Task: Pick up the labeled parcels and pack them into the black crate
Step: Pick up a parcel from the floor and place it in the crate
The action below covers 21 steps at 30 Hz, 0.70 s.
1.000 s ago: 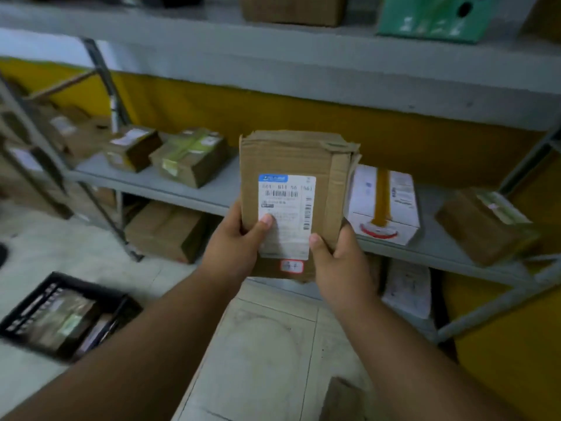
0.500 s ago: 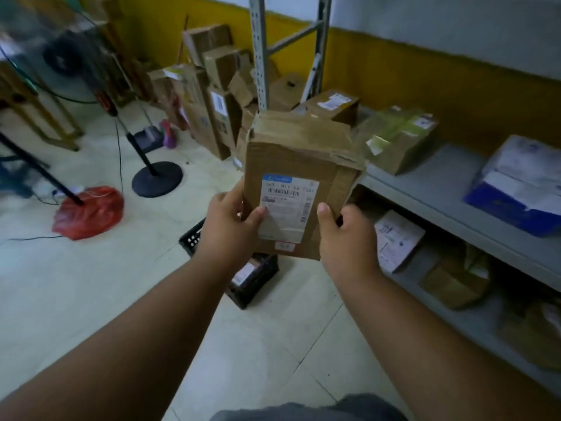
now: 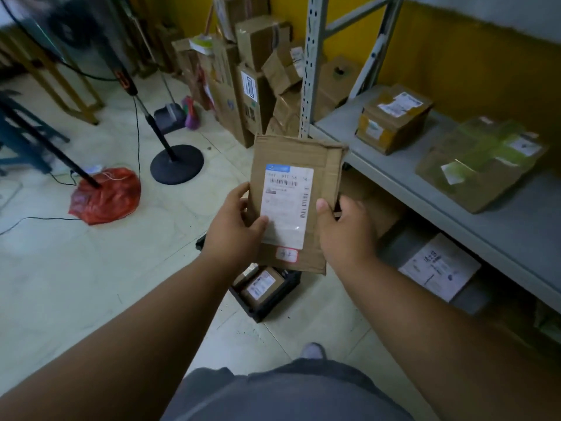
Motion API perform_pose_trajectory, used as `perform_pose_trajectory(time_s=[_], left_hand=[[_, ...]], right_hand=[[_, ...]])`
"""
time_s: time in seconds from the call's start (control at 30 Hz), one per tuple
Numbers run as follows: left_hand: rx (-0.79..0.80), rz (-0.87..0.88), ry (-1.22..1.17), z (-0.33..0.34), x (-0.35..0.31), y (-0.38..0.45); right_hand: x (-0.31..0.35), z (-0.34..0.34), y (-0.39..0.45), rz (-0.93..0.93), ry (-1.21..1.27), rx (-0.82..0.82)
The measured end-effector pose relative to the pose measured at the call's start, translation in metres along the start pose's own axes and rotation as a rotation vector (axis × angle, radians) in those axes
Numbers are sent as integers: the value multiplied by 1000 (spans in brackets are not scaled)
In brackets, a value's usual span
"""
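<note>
The cardboard parcel (image 3: 296,205) held in front bears a white shipping label (image 3: 287,205) with a blue header, barcodes and digits that read partly as "811 54 56"; the rest is too blurred. A small red-bordered sticker (image 3: 287,254) below it has illegible handwriting, and labels on the boxes at the right and far left cannot be read

Brown cardboard parcel (image 3: 296,205) with white barcoded label, black crate (image 3: 273,302), red bag (image 3: 106,196) at left, grey shelf (image 3: 425,189), yellow wall (image 3: 455,62).
</note>
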<state>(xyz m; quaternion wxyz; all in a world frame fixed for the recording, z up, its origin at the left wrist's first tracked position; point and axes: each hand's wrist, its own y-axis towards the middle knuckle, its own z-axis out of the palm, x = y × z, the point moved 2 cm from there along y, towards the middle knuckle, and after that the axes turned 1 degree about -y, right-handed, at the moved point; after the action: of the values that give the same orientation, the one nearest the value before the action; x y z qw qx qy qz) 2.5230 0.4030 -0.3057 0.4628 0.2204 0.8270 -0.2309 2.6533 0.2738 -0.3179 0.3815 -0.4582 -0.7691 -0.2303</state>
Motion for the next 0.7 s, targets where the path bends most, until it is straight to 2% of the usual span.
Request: perform_pose_trajectory(time_s=[0.2,0.37,0.57,0.7], left_hand=[[83,6,0,-10,17,75],[265,43,-45,-15,43,145],[530,60,-48,-27,96,217],[641,29,-48,-7,145,255]], right_hand=[[6,43,42,87,-12,9],[4,86,65,188,-78,-168],[6,167,51,451,-60,-326],[-22,228,49,642,55,-380]])
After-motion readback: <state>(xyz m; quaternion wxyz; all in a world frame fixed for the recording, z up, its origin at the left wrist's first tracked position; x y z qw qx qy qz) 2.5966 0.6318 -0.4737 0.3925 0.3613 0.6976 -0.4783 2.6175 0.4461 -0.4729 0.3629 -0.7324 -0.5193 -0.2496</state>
